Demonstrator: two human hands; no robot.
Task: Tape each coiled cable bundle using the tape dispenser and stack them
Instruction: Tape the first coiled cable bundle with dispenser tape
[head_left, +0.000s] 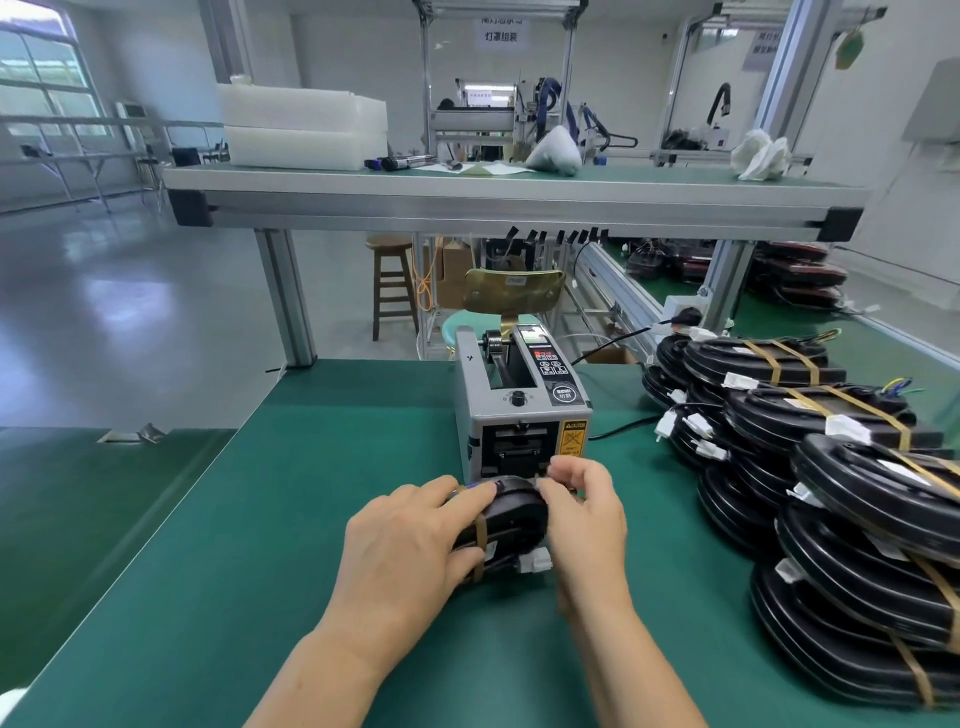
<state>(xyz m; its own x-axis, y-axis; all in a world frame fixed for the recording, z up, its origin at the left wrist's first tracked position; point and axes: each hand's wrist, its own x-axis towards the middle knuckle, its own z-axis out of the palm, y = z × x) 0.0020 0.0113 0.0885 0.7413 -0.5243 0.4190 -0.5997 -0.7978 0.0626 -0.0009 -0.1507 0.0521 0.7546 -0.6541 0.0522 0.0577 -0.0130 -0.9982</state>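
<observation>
Many taped bundles (831, 467) already lie stacked at the right of the desk (260, 545). One cable bundle (511, 512), just before the tape dispenser (519, 405), wears one brown band. The left hand (410, 540) grips it with curled fingers (467, 499), and the right hand (587, 514) pinches what seems a second tape strip (544, 483). Green matting covers the desk, with an overhead shelf (467, 208) and factory floor beyond.

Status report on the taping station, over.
Left hand grips cable bundle, one tape band on. Right hand pinches its top edge, by tape dispenser. Taped stack at right, nothing blocking.
</observation>
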